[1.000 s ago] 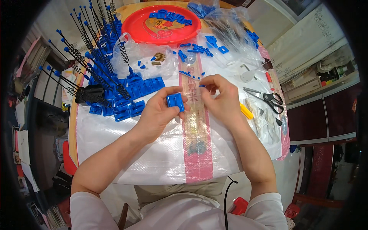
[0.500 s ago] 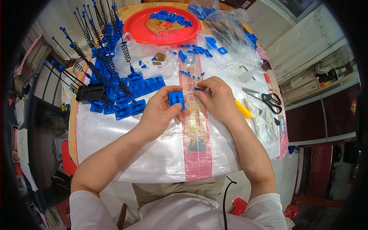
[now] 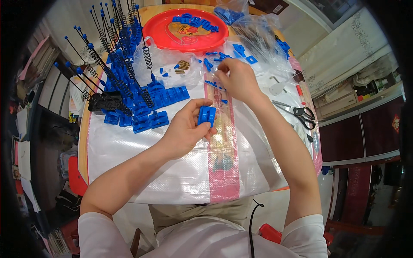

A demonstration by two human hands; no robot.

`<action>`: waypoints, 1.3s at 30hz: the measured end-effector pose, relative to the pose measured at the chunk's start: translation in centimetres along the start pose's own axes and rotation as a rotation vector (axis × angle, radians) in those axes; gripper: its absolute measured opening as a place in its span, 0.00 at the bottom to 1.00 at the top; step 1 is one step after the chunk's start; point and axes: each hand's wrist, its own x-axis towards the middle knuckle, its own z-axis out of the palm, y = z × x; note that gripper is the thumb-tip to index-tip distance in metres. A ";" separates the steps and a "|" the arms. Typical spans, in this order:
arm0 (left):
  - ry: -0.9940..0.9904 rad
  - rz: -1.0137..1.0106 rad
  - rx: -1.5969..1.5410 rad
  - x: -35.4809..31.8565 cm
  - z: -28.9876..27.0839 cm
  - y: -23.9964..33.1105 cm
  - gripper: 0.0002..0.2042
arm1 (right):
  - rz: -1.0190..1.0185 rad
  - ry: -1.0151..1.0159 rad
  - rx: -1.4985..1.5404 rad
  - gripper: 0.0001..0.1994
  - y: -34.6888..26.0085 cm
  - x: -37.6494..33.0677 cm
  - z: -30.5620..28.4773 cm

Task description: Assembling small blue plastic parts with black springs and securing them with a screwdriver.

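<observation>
While your left hand pinches the small blue plastic block near the middle of the woven white table cover, your right hand is up at one o'clock from it, fingertips closed over the tiny blue plastic bits lying there; I cannot tell if one is held. It looks like you are picking a small piece to fit into the block. Next, I think, you need a firm pinch and a careful line-up. Finished blue bases with black spring rods stand at ten o'clock. The big round red plastic tray sits at twelve, and the black-handled scissors at three.
</observation>
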 end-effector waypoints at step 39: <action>-0.115 -0.088 -0.126 0.3 -0.4 -0.2 0.25 | 0.027 -0.021 1.005 0.13 -3.4 -9.8 -2.4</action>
